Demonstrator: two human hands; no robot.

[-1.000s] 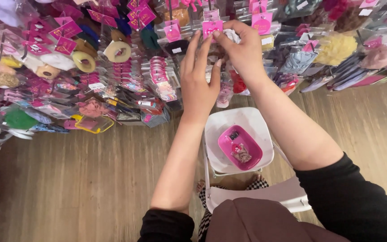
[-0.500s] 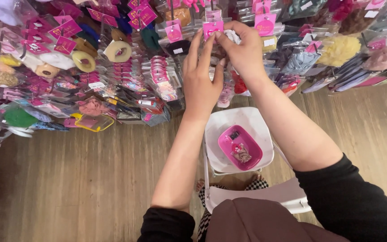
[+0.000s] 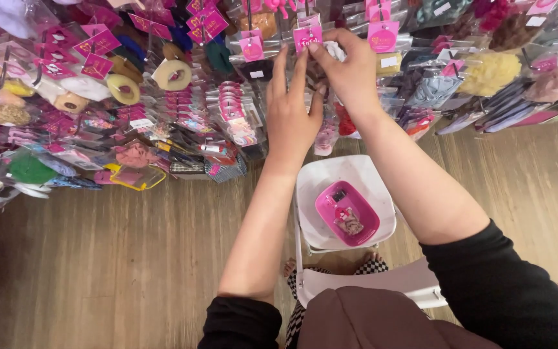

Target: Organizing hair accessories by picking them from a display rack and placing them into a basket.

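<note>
Both my hands reach up to a wall rack of packaged hair accessories. My left hand has its fingers stretched up against a hanging packet with a pink header card. My right hand is closed on a small white hair accessory packet right beside that card. The two hands touch each other at the rack. Below them a white stool carries a pink tray holding a few small hair pieces.
Packets with pink cards, scrunchies in beige, yellow and green, and clips cover the rack from left to right. A yellow fluffy scrunchie hangs at right. Wooden floor lies below. A white seat back stands close to my body.
My hands have stayed at the same spot on the rack, with only slight finger movement around the white packet.
</note>
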